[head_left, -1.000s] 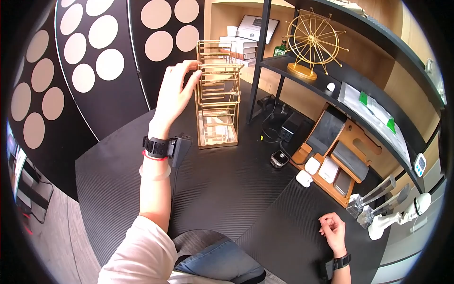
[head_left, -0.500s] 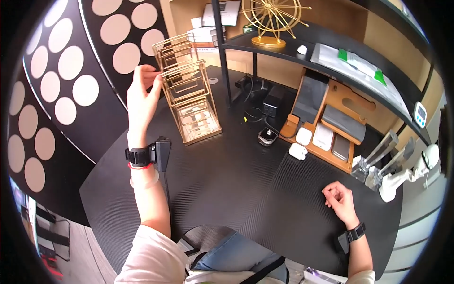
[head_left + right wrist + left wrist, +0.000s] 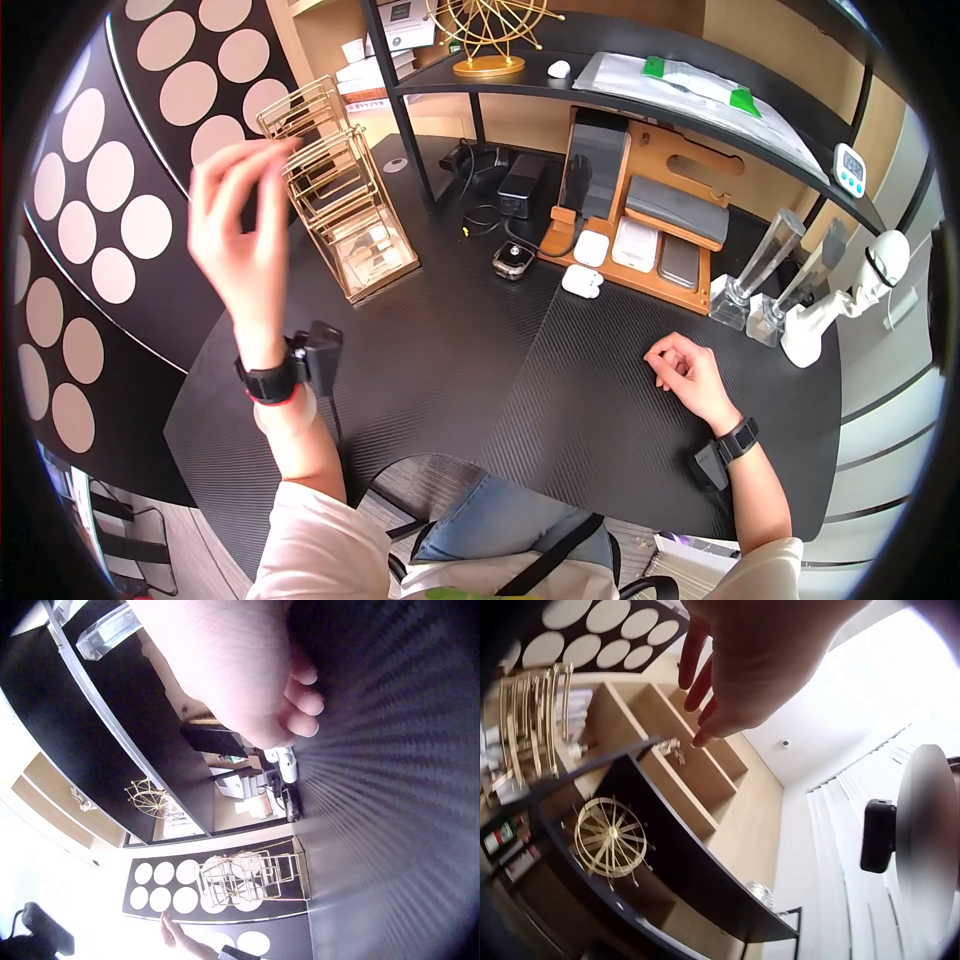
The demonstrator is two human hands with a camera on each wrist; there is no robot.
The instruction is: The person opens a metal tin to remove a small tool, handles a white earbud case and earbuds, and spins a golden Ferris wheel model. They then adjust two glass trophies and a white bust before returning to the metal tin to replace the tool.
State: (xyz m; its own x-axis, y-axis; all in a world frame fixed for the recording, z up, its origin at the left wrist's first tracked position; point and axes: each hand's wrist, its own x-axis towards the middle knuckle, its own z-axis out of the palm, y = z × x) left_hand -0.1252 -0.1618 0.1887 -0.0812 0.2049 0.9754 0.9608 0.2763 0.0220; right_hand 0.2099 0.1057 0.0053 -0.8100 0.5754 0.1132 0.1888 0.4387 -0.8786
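Observation:
A tall gold wire rack (image 3: 372, 262) stands upright on the black table at its far left. My left hand (image 3: 240, 245) is raised just left of the rack's upper part, palm side partly showing, with nothing held. In the left wrist view the fingers of the hand (image 3: 761, 664) hang loosely bent, apart from the rack (image 3: 550, 724). The right hand (image 3: 690, 380) rests on the table at the right, fingers loosely curled and holding nothing; the right wrist view shows the same hand (image 3: 232, 671) over the ribbed tabletop.
A wooden dock (image 3: 655, 270) with phones sits at the back right, with white earbud cases (image 3: 582, 281) and a watch (image 3: 514, 261) near it. A black shelf (image 3: 545, 80) rises behind. Clear trophies (image 3: 770, 262) and a white lamp-like device (image 3: 803, 337) stand at the right.
The left hand has come off the rack's upper bars and moved slightly left, its fingers spreading. The camera view has turned right. The right hand still rests on the table.

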